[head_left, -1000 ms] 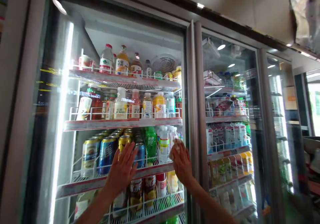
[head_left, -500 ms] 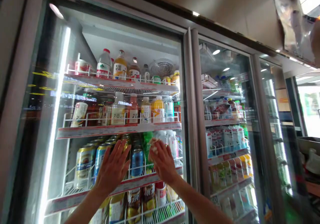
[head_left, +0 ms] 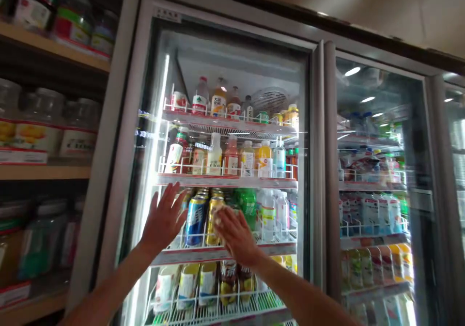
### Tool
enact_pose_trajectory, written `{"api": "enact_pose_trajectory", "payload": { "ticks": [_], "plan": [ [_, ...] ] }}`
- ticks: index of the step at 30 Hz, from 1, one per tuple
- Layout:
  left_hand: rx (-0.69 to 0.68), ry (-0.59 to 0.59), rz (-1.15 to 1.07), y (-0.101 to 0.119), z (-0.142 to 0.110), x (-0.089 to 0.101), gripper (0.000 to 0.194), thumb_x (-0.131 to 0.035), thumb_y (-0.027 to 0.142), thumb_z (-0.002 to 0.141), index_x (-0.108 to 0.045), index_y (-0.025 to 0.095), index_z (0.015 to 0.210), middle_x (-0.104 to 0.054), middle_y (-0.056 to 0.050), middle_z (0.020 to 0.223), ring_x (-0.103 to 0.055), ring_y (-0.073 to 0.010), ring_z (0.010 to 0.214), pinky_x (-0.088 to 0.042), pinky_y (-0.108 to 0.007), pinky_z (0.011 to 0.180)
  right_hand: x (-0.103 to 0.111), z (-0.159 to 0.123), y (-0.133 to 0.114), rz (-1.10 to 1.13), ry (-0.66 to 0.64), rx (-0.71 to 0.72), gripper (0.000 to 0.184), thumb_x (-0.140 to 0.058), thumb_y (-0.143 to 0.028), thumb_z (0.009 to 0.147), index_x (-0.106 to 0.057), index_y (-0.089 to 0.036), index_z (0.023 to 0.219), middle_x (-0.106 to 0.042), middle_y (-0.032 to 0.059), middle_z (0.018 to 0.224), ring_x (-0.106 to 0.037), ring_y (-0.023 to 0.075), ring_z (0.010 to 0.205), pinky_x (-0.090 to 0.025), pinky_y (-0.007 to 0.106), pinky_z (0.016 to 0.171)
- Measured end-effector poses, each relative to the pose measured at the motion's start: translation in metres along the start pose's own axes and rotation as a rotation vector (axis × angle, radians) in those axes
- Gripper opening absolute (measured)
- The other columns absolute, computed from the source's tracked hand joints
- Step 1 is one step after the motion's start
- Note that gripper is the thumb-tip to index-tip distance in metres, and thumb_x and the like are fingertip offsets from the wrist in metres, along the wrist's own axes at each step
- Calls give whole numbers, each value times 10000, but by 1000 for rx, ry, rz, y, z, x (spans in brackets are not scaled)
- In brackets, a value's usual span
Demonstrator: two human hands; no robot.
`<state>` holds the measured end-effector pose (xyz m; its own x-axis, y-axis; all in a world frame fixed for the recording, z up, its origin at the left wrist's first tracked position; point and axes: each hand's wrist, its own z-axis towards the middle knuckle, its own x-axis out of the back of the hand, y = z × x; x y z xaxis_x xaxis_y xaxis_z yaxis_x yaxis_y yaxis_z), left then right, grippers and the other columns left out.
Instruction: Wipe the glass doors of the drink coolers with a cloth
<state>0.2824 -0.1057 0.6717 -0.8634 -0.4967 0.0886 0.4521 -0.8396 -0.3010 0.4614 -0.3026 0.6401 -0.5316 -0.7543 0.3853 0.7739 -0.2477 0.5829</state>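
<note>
Both of my hands rest on the glass door (head_left: 232,64) of a lit drinks fridge. My left hand (head_left: 163,222) lies flat on the glass with its fingers spread, in front of the cans (head_left: 196,219) on the third shelf. My right hand (head_left: 236,236) presses a small crumpled white cloth (head_left: 219,213) against the glass under its fingertips, just right of the cans and left of a green bottle (head_left: 249,202). The two hands are about a hand's width apart. Bottles (head_left: 232,156) fill the shelves above and below.
Wooden shelves (head_left: 43,171) with jars and tubs stand to the left of the fridge. To the right, a second glass door (head_left: 378,180) shows cartons and bottles. A metal door frame (head_left: 319,171) separates the two doors.
Both hands have slid left across the glass, the right one from near the door's right edge to its middle. The view has turned left, bringing the wooden shelves into sight.
</note>
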Motion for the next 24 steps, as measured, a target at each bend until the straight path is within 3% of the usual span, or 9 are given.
{"api": "enact_pose_trajectory", "payload": {
  "ticks": [3,7,9,11,14,16,18,22,24],
  "plan": [
    [19,-37,21,-27,-19,12,558,-445,284,873,-273,191,1395,-325,-140,1448,-243,-268,1366,-215,-503,1095,-2,10,-20,19,-24,147,514,-444,-299,857,-361,-292,1364,-296,-21,1481,-138,193,1397,-149,455,1135],
    [-1,-43,12,-56,-40,22,544,-458,282,868,-306,152,1375,-379,-157,1414,-263,-268,1359,-205,-500,1103,12,114,8,-42,217,-405,504,-429,-216,850,-384,-246,1351,-261,74,1490,-160,244,1394,-172,540,1096],
    [-10,-51,-12,-66,-51,26,547,-465,274,864,-309,145,1373,-385,-159,1411,-264,-264,1359,-203,-489,1109,8,148,-7,-40,259,-489,520,-439,-207,841,-375,-239,1357,-232,78,1500,-140,256,1398,-187,539,1093],
    [-21,-74,-31,-74,-65,30,564,-471,271,860,-295,143,1380,-385,-155,1413,-258,-262,1362,-210,-479,1110,-6,146,-50,-1,174,-309,542,-460,-223,834,-359,-248,1367,-217,49,1508,-106,249,1404,-168,514,1113],
    [-40,-114,-26,-85,-83,38,582,-460,292,866,-264,148,1395,-381,-147,1417,-263,-260,1361,-213,-473,1107,-27,106,-121,78,-3,42,507,-457,-288,854,-378,-261,1354,-218,-1,1510,-73,222,1409,-79,459,1149],
    [-22,-125,-18,-93,-88,44,585,-438,299,876,-241,148,1406,-369,-149,1424,-269,-256,1359,-201,-469,1110,-30,98,-138,123,-76,182,484,-432,-304,873,-377,-268,1352,-224,-18,1508,-77,191,1409,-21,435,1157],
    [16,-112,-11,-100,-84,50,593,-422,295,882,-212,145,1416,-349,-155,1434,-264,-255,1361,-190,-468,1111,-23,124,-124,137,-64,133,485,-415,-275,879,-359,-274,1361,-226,-11,1508,-91,180,1407,4,452,1151],
    [75,-74,-1,-108,-60,60,615,-415,289,886,-160,176,1434,-298,-135,1464,-252,-251,1367,-192,-467,1107,-5,220,-79,96,125,-296,479,-422,-239,871,-385,-247,1348,-203,45,1514,-101,234,1406,-46,523,1128],
    [84,-57,-10,-108,-50,62,620,-410,289,887,-145,188,1438,-275,-126,1475,-248,-252,1368,-190,-467,1108,-5,233,-84,91,165,-304,470,-426,-220,867,-403,-239,1336,-223,44,1508,-103,239,1404,-81,514,1127]
  ]
}}
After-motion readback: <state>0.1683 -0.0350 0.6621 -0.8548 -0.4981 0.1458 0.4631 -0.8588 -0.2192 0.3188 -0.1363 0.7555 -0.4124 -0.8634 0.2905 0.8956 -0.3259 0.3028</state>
